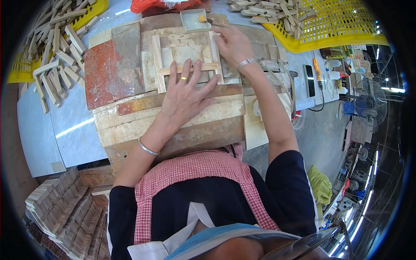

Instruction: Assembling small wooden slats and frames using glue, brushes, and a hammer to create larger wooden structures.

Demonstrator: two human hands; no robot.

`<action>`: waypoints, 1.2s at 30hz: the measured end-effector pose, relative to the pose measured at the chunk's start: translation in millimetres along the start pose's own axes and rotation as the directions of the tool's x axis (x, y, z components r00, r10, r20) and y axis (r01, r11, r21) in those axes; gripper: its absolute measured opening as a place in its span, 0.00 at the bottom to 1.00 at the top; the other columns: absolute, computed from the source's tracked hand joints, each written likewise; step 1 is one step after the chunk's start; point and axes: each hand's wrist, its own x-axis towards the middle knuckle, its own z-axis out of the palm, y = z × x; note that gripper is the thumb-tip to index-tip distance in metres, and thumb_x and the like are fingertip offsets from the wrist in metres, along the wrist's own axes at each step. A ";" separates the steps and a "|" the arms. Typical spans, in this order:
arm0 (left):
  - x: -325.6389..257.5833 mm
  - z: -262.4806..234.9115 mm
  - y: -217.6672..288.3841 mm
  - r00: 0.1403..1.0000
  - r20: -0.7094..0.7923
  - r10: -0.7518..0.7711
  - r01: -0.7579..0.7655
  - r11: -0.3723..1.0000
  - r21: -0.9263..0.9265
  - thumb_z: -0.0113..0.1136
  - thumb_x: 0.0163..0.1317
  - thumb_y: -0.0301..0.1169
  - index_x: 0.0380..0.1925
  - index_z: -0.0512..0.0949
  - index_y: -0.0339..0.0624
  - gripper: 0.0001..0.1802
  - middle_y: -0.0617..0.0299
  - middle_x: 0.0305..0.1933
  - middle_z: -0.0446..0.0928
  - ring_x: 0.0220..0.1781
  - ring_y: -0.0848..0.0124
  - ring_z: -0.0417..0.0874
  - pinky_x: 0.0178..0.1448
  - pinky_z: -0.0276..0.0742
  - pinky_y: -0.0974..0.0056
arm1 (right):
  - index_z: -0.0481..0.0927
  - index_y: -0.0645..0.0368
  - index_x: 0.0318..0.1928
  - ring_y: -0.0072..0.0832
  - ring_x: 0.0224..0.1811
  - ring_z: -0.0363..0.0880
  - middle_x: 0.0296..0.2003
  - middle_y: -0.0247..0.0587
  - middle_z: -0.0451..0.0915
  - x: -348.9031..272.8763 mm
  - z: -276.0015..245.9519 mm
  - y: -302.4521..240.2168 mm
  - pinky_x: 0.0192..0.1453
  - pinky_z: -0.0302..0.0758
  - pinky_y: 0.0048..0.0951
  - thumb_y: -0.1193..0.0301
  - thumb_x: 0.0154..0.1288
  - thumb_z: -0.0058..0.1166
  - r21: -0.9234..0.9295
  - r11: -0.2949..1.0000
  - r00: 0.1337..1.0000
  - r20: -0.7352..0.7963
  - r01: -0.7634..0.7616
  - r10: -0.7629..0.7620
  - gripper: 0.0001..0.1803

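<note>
Wooden frame (179, 69) lies on the worn boards (216, 108), left hand (184, 93) spread over its crossbar (209, 66), fingers apart, not gripping. Uneven pressure there, or a nudge from the right hand (233, 45) at the right rail (214, 52), could skew it. Right fingertips are partly hidden; can't tell whether they're pinching.

H-shaped pale wooden frame (208, 66), flat on workboard (195, 134)

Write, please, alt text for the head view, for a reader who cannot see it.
A person's left hand is spread across the crosspiece of an H-shaped wooden frame; the right hand is at its upper right end. Wooden sticks lie heaped by yellow baskets on both sides.
</note>
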 end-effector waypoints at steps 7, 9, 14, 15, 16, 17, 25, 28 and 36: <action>-6.4 2.3 -2.3 0.999 -0.041 -0.003 0.003 1.000 -0.003 0.59 0.54 0.55 0.63 0.65 0.53 0.38 0.46 0.64 0.64 0.69 0.49 0.60 0.71 0.49 0.38 | 0.78 0.51 0.50 0.43 0.43 0.73 0.40 0.45 0.76 -156.0 -80.3 30.7 0.48 0.70 0.39 0.67 0.58 0.57 -0.058 0.997 0.999 0.018 -0.043 0.044 0.18; -6.1 2.2 -1.8 0.997 -0.081 -0.012 0.012 1.000 -0.011 0.59 0.54 0.55 0.62 0.65 0.40 0.41 0.46 0.64 0.65 0.69 0.49 0.60 0.72 0.50 0.41 | 0.77 0.50 0.53 0.44 0.44 0.72 0.44 0.46 0.74 -199.0 -75.3 29.4 0.50 0.69 0.40 0.67 0.58 0.57 -0.150 0.986 0.995 0.059 -0.072 0.081 0.21; -12.8 5.6 0.3 0.994 -0.103 -0.047 0.046 0.999 -0.008 0.60 0.54 0.52 0.60 0.64 0.26 0.43 0.45 0.64 0.64 0.69 0.48 0.60 0.73 0.53 0.46 | 0.76 0.50 0.56 0.45 0.47 0.73 0.49 0.48 0.73 -208.0 -51.9 41.4 0.49 0.71 0.41 0.68 0.56 0.60 0.040 0.991 0.991 -0.050 -0.125 0.127 0.24; -13.3 6.6 -0.2 0.994 -0.103 -0.043 0.043 0.999 0.001 0.61 0.55 0.50 0.60 0.64 0.27 0.42 0.45 0.64 0.64 0.70 0.49 0.59 0.73 0.52 0.47 | 0.76 0.50 0.56 0.45 0.47 0.73 0.49 0.48 0.73 -195.4 -51.5 40.8 0.49 0.71 0.41 0.68 0.56 0.60 0.044 0.991 0.991 -0.056 -0.122 0.125 0.24; -16.2 7.4 0.9 0.994 -0.098 -0.042 0.043 0.999 0.007 0.62 0.55 0.48 0.61 0.64 0.28 0.41 0.46 0.64 0.63 0.70 0.51 0.59 0.74 0.52 0.48 | 0.76 0.50 0.56 0.44 0.47 0.73 0.47 0.47 0.73 -173.5 -58.9 29.3 0.47 0.72 0.39 0.69 0.56 0.60 0.075 0.996 0.995 -0.079 -0.047 0.053 0.24; -18.8 6.5 1.9 0.994 -0.097 -0.044 0.045 0.999 0.010 0.62 0.55 0.48 0.61 0.64 0.28 0.41 0.46 0.64 0.63 0.70 0.51 0.59 0.74 0.52 0.48 | 0.76 0.50 0.56 0.42 0.47 0.74 0.46 0.46 0.74 -151.5 -65.2 15.8 0.45 0.73 0.38 0.69 0.55 0.61 0.100 0.995 0.994 -0.105 0.029 -0.018 0.25; -18.6 9.4 1.7 0.992 -0.124 -0.012 0.013 1.000 0.008 0.61 0.56 0.45 0.59 0.65 0.25 0.39 0.41 0.64 0.63 0.70 0.48 0.60 0.73 0.53 0.47 | 0.79 0.53 0.43 0.38 0.42 0.77 0.38 0.39 0.76 -45.3 -2.9 -19.1 0.42 0.76 0.34 0.68 0.51 0.62 -0.052 0.977 0.978 0.020 0.207 -0.206 0.16; -19.5 7.5 0.9 0.993 -0.111 -0.029 0.028 1.000 -0.014 0.60 0.56 0.46 0.58 0.65 0.24 0.39 0.40 0.65 0.63 0.70 0.48 0.59 0.74 0.52 0.47 | 0.80 0.52 0.40 0.37 0.40 0.77 0.37 0.37 0.76 -14.2 7.6 -27.2 0.40 0.76 0.33 0.68 0.50 0.63 -0.072 0.940 0.938 -0.070 0.335 -0.339 0.14; -30.9 12.6 -1.3 0.995 -0.091 -0.046 0.038 0.995 -0.089 0.60 0.57 0.44 0.46 0.74 0.31 0.27 0.46 0.50 0.73 0.52 0.52 0.75 0.56 0.71 0.50 | 0.81 0.49 0.35 0.34 0.36 0.78 0.35 0.36 0.73 3.4 40.6 -111.7 0.33 0.76 0.34 0.63 0.53 0.63 0.262 0.796 0.812 0.071 0.546 -0.580 0.10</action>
